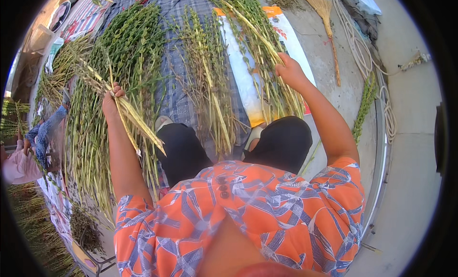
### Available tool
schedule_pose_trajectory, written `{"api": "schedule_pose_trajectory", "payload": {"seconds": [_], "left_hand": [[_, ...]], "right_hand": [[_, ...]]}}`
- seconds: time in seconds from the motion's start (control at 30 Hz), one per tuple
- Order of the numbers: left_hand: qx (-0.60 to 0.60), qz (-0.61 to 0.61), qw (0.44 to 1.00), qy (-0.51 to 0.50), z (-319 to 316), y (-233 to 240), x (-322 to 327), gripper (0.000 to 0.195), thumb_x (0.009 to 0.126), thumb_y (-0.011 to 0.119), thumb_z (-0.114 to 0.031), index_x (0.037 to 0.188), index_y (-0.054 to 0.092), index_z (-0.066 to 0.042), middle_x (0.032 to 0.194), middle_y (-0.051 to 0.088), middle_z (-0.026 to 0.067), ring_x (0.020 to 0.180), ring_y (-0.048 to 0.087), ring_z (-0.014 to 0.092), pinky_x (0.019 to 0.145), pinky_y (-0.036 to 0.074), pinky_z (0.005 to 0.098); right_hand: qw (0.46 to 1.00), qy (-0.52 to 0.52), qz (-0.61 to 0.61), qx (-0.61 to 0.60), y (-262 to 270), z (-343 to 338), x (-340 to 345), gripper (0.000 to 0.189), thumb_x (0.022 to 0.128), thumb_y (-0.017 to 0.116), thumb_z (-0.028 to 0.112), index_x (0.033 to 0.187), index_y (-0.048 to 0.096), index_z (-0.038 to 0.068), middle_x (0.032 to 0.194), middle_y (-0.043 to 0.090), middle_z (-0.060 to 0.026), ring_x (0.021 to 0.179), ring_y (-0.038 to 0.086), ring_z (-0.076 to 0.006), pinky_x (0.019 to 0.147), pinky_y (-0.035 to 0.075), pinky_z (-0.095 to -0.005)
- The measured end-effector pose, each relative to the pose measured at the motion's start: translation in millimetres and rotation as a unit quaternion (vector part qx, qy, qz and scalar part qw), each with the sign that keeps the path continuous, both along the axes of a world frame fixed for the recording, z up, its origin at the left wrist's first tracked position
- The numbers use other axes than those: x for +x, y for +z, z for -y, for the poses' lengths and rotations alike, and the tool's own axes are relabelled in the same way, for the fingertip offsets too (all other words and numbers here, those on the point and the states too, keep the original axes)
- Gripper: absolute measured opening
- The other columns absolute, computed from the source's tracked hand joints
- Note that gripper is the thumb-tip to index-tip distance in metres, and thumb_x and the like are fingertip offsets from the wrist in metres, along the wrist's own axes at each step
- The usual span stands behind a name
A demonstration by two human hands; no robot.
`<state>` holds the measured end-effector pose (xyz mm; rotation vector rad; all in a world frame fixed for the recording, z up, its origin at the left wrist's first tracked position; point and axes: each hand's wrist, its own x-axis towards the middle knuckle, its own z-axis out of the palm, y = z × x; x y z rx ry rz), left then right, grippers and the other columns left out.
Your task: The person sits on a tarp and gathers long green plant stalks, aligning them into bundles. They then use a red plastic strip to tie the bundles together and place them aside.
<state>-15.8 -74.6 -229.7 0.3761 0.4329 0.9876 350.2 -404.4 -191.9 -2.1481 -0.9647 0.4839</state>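
Note:
My left hand (113, 102) is closed around several thick, pale, cut sesame stalks (137, 121). It is raised over a wide heap of green sesame plants (125, 51). On the other side, my right hand (290, 72) grips a yellowish sesame stalk (256, 30), whose upper length slants away over a pile of podded stalks (266, 67). That pile lies on a white and orange woven sack (238, 67). Between my hands, a smaller row of drier stalks (209, 76) rests on a dark plaid cloth (171, 94). My feet are at the cloth's near part, on either side of this row.
A straw broom (327, 21) and coiled rope (357, 51) lie on the concrete at the right. One green stalk (365, 105) is near a metal rail (380, 152). At far left, another person (25, 162) sits among more plants. A metal-framed seat (89, 259) stands at lower left.

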Motion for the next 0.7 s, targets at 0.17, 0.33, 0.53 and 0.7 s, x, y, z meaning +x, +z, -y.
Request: {"api": "schedule_pose_trajectory", "payload": {"seconds": [0.17, 0.33, 0.53, 0.7], "left_hand": [[0.036, 0.01, 0.999, -0.014, 20, 29, 48, 0.014, 0.083, 0.032, -0.002, 0.095, 0.035, 0.003, 0.077, 0.042, 0.0108, 0.057, 0.038, 0.013, 0.045, 0.037, 0.023], [0.076, -0.048, 0.994, -0.06, 26, 34, 91, 0.02, 0.079, 0.033, 0.004, 0.099, 0.033, 0.003, 0.085, 0.043, 0.013, 0.058, 0.039, 0.013, 0.044, 0.036, 0.0217], [0.128, -0.118, 0.978, -0.117, 79, 35, 154, 0.025, 0.074, 0.035, 0.007, 0.099, 0.034, 0.003, 0.084, 0.046, 0.0142, 0.057, 0.041, 0.013, 0.042, 0.035, 0.0223], [0.153, -0.239, 0.95, -0.134, 112, 8, 200, 0.021, 0.071, 0.038, 0.006, 0.092, 0.034, 0.003, 0.076, 0.05, 0.013, 0.052, 0.045, 0.012, 0.039, 0.035, 0.0223]], "right_hand": [[0.961, -0.065, 0.215, -0.16, -62, 66, 63, 0.029, 0.077, 0.043, 0.014, 0.104, 0.041, 0.003, 0.078, 0.056, -0.0203, 0.077, 0.055, -0.0341, 0.065, 0.042, -0.0432], [0.935, -0.099, 0.18, -0.289, -135, 121, 96, 0.018, 0.076, 0.039, 0.01, 0.094, 0.042, 0.005, 0.083, 0.057, -0.0185, 0.079, 0.056, -0.0325, 0.064, 0.043, -0.0439], [0.933, -0.121, 0.138, -0.311, -165, 135, 92, 0.019, 0.076, 0.038, 0.009, 0.095, 0.041, 0.004, 0.086, 0.056, -0.0184, 0.08, 0.056, -0.0336, 0.065, 0.043, -0.0444], [0.932, -0.136, 0.165, -0.294, -177, 126, 80, 0.029, 0.075, 0.046, 0.014, 0.102, 0.041, 0.004, 0.092, 0.053, -0.0196, 0.086, 0.052, -0.0341, 0.069, 0.042, -0.0442]]}}
